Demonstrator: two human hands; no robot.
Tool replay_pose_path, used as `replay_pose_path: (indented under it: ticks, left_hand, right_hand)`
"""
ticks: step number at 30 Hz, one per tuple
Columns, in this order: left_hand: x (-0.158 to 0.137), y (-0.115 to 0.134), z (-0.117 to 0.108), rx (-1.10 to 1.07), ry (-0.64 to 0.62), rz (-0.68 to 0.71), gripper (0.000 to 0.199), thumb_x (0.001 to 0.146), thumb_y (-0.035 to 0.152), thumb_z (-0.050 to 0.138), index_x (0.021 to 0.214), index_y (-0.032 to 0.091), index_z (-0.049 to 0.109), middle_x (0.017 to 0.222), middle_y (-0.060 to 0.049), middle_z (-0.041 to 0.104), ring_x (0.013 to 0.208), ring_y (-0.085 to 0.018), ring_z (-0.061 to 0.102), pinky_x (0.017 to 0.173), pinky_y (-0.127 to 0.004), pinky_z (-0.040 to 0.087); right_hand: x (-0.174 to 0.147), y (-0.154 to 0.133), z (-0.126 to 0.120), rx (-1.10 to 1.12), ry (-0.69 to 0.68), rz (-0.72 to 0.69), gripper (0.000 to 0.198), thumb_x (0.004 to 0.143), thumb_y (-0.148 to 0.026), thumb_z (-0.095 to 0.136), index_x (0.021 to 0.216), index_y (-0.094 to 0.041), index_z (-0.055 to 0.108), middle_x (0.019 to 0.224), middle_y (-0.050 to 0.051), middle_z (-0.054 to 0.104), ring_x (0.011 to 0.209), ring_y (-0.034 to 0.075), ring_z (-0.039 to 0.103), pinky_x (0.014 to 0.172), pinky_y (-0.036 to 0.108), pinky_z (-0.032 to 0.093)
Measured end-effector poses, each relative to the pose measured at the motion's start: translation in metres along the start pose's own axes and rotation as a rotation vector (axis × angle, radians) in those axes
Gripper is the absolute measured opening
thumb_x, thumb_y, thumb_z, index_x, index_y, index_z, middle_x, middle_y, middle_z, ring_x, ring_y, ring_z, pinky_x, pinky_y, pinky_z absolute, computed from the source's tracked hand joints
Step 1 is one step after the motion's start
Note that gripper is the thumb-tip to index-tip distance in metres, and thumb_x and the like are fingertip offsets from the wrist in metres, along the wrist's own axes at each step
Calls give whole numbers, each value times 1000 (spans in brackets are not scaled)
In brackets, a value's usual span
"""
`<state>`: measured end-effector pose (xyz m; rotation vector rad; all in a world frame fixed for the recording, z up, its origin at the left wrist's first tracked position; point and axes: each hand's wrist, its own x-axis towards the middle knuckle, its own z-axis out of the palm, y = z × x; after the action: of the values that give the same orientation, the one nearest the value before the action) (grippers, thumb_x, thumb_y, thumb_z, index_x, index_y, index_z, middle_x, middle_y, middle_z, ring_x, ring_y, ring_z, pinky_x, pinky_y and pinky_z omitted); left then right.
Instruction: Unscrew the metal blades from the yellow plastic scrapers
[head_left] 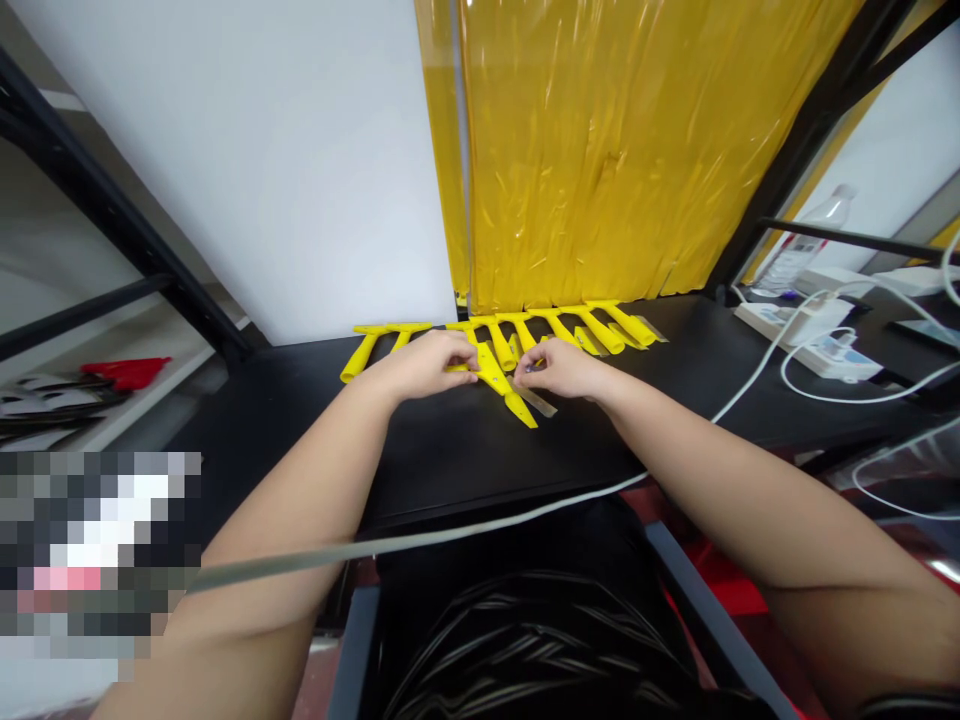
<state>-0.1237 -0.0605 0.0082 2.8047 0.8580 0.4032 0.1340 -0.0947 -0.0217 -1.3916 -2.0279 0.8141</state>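
On the black table (450,450) lies a row of several yellow plastic scrapers (592,325) with T-shaped handles, along the far edge under a yellow plastic curtain. My left hand (424,365) rests on one yellow scraper (499,385) that lies slanted in front of the row and holds its handle end. My right hand (562,370) pinches something small next to that scraper; what it is cannot be made out. A thin metal blade (538,402) lies by the scraper's tip.
A white power strip (814,340) with plugs and white cables (750,385) sits at the right. A clear bottle (806,240) stands behind it. A black shelf frame (112,215) with a red item (127,372) is at the left. A grey cable (420,540) crosses the table's front edge.
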Motion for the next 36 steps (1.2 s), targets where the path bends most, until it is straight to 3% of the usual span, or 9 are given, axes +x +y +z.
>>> replay_pose_path:
  ticks: [4, 7, 10, 14, 16, 21, 27, 32, 36]
  left_hand:
    - [-4, -11, -3, -5, 12, -12, 12, 90, 30, 70, 86, 18, 70, 94, -4, 68, 84, -17, 62, 77, -29, 44]
    - [-3, -10, -2, -7, 16, -30, 12, 90, 30, 70, 85, 18, 69, 94, -4, 67, 82, -17, 60, 75, -29, 43]
    - [-2, -2, 0, 2, 62, -46, 13, 90, 30, 70, 85, 18, 69, 89, -3, 64, 76, -16, 56, 72, -28, 41]
    - [2, 8, 5, 50, 115, -35, 13, 92, 30, 69, 87, 18, 70, 86, -2, 61, 73, -15, 54, 70, -29, 40]
    - [3, 11, 8, 75, 126, -31, 13, 92, 29, 69, 87, 18, 71, 87, -3, 61, 75, -16, 56, 72, -29, 41]
    - [5, 18, 12, 180, 140, -32, 12, 95, 27, 66, 89, 18, 72, 91, -5, 62, 80, -18, 59, 72, -30, 42]
    - [5, 25, 12, 207, 162, -10, 12, 95, 25, 66, 87, 18, 71, 90, -4, 59, 78, -17, 58, 71, -29, 42]
    - [7, 27, 13, 155, 193, 41, 11, 97, 25, 64, 92, 18, 71, 94, -6, 61, 86, -19, 61, 77, -31, 46]
    - [8, 25, 16, 133, 212, 31, 11, 97, 25, 63, 99, 18, 71, 99, -7, 63, 92, -21, 63, 82, -32, 48]
  right_hand:
    - [0, 4, 7, -69, -124, 33, 7, 78, -23, 79, 82, -18, 81, 78, 3, 77, 69, 15, 64, 67, 27, 46]
    - [2, 4, 11, -52, -36, 21, 6, 84, -21, 75, 85, -16, 78, 86, 5, 78, 76, 17, 69, 72, 26, 51]
    - [3, -1, 13, 188, 76, 76, 6, 93, -21, 67, 94, -16, 69, 85, 6, 76, 75, 16, 72, 71, 26, 54]
    - [-3, -13, 12, 505, 53, 202, 17, 90, -17, 70, 101, -19, 57, 74, 0, 68, 68, 15, 72, 52, 19, 47]
    - [-5, -16, 12, 564, 34, 202, 25, 83, -10, 74, 98, -20, 57, 70, -3, 63, 61, 12, 67, 44, 16, 36]
    - [-3, -10, 15, 636, -8, 223, 31, 75, -10, 82, 95, -19, 60, 62, -8, 51, 42, 2, 34, 37, 17, 18]
    - [3, -2, 19, 760, -25, 214, 36, 75, -13, 81, 93, -23, 50, 71, -4, 57, 60, 10, 61, 38, 13, 19]
    - [4, -2, 17, 901, -65, 185, 40, 70, -15, 78, 95, -22, 48, 78, -4, 61, 58, 9, 60, 37, 13, 15]
    - [5, 2, 21, 917, 38, 61, 47, 67, -22, 79, 99, -25, 46, 74, -8, 57, 57, 10, 59, 38, 14, 16]
